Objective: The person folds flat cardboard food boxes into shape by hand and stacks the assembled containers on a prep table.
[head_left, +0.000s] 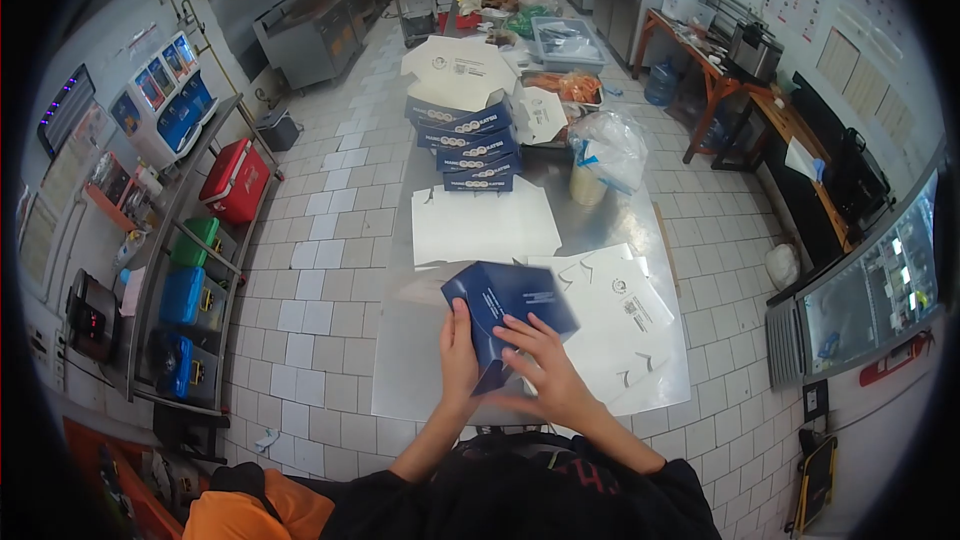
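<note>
Between my hands is a blue cardboard box (pixel 515 290) with white print, partly folded and tilted above the near end of the table. My left hand (pixel 459 355) holds its left side, with the thumb and fingers pressed along the panel. My right hand (pixel 543 360) grips the near right side, its fingers laid across the blue panel. Some of the box's lower edge is hidden by my hands. Beneath and to the right lie flat white cardboard blanks (pixel 625 315) with cut slots and a printed logo. Another white sheet (pixel 485 225) lies just beyond the box.
On the steel table (pixel 410 380), folded blue boxes (pixel 480 155) are stacked farther back, with an open box (pixel 460 65) on top. A plastic bag (pixel 612 145) and a tray of orange food (pixel 575 88) stand at the right. A shelf with a red cooler (pixel 236 180) is at left.
</note>
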`<state>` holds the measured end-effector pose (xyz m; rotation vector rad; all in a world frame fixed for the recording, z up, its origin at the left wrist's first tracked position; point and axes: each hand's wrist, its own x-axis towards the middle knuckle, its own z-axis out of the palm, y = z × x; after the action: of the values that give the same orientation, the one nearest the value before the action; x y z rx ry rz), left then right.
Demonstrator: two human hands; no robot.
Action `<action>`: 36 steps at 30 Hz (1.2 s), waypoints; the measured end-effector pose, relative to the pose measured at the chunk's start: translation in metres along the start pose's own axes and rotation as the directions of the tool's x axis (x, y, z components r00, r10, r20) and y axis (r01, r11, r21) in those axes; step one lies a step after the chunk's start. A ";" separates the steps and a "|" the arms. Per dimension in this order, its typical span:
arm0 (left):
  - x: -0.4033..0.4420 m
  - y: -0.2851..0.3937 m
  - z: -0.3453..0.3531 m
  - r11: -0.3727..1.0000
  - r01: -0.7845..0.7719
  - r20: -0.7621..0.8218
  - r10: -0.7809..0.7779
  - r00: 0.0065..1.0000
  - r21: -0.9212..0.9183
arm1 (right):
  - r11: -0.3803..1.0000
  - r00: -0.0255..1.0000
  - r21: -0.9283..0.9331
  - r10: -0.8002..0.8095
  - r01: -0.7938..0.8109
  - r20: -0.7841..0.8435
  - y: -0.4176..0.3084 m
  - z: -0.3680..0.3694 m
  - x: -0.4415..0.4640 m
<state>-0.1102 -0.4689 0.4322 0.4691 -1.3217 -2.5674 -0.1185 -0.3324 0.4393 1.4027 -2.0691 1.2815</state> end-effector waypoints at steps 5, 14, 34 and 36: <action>-0.002 0.002 0.005 0.984 -0.022 0.114 0.043 0.993 -0.176 | 0.977 0.969 0.055 -0.195 0.205 -0.148 0.008 -0.011 0.011; -0.003 0.020 0.005 0.991 -0.058 0.079 0.068 0.995 -0.122 | 1.000 0.999 0.010 0.015 -0.015 0.047 -0.003 -0.011 0.009; 0.026 0.015 -0.047 0.957 0.174 0.240 -0.117 0.964 -0.231 | 0.988 0.973 -0.021 0.149 -0.155 -0.174 0.028 -0.007 -0.007; 0.019 0.007 -0.039 0.927 -0.151 -0.004 0.162 0.987 0.343 | 0.990 0.976 -0.011 0.133 -0.137 -0.173 0.028 -0.010 -0.005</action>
<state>-0.1130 -0.5079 0.4130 0.4393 -1.7281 -2.1977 -0.1426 -0.3185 0.4279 1.1150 -2.0838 1.3756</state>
